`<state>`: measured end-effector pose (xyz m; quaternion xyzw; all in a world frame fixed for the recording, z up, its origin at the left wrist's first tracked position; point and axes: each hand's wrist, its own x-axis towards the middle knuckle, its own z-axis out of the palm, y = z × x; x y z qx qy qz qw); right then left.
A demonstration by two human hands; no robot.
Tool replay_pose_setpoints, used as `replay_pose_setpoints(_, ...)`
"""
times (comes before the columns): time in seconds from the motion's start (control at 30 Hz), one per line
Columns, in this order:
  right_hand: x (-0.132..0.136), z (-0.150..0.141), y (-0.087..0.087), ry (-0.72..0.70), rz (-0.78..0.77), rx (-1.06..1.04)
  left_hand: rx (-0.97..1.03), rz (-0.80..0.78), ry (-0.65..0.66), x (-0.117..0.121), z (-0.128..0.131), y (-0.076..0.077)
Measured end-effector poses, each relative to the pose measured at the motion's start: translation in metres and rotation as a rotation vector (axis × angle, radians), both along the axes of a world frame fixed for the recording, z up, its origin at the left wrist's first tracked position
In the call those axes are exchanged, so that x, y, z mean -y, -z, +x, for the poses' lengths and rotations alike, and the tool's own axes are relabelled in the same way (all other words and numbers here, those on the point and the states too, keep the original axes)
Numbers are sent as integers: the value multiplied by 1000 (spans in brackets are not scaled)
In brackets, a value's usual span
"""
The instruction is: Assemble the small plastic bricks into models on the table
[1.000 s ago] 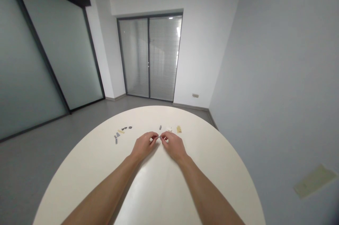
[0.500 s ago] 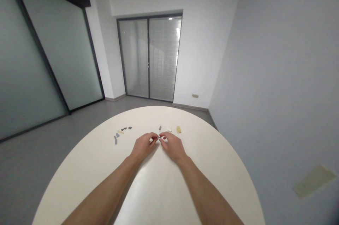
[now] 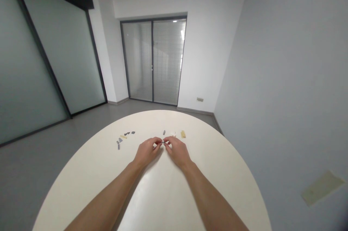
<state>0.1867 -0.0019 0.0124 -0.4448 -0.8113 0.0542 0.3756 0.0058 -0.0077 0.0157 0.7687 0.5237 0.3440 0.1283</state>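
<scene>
The left hand point(image 3: 147, 152) and right hand point(image 3: 176, 152) meet, each grip pinched almost shut on a tiny grey plastic piece point(image 3: 164, 143) held between the fingertips, above the white tabletop point(image 3: 163, 194). Small plastic pieces point(image 3: 122, 138) lie scattered just beyond.

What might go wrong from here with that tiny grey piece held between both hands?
The tiny grey piece, pinched between the left hand and right hand, is mostly hidden by the fingers, so a slip might go unnoticed. Dropped, it could skid across the smooth round white table. The yellow piece and other small pieces lie just ahead of the hands, so a sudden movement might scatter them.
</scene>
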Motion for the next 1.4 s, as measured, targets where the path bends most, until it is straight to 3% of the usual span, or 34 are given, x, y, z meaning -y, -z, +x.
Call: replay_pose_setpoints(1.4, 1, -2, 0, -36, 16, -9, 12, 78, 34, -5, -3, 7)
